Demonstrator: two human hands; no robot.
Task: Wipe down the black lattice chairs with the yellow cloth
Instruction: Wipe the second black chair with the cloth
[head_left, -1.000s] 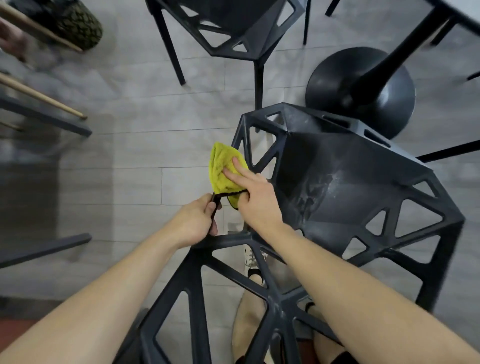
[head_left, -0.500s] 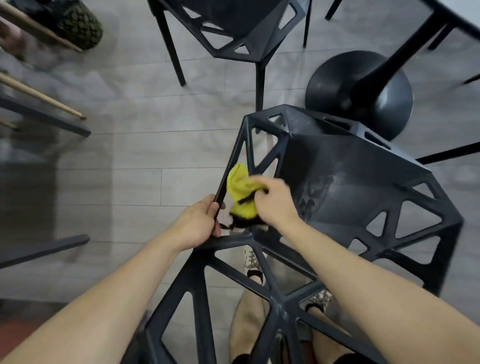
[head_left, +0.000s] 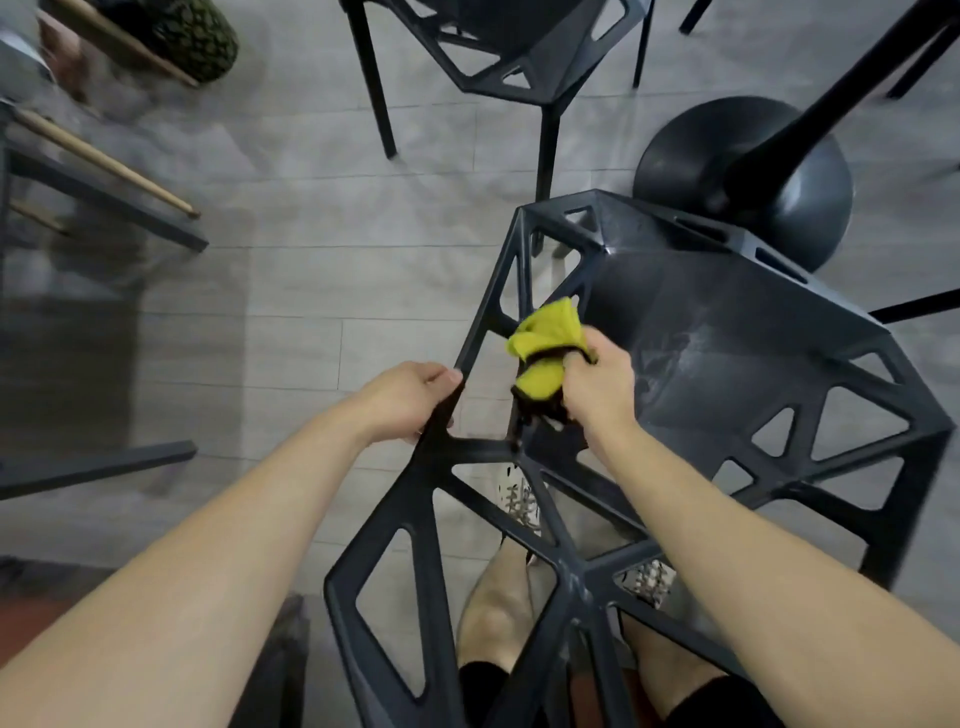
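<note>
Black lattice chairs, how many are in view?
2. The near chair, gripped by the left hand, fills the lower right; the far chair stands at the top edge, cut off. More may be hidden.

Grey plank floor (head_left: 311, 208) bears lattice chairs (head_left: 727, 322), a pedestal base (head_left: 685, 156), perhaps a basket (head_left: 202, 36).

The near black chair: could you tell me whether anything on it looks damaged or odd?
Whitish smears streak the seat, just beyond the right hand that grips the yellow cloth; they stand out against the black. No breakage shows.
</note>
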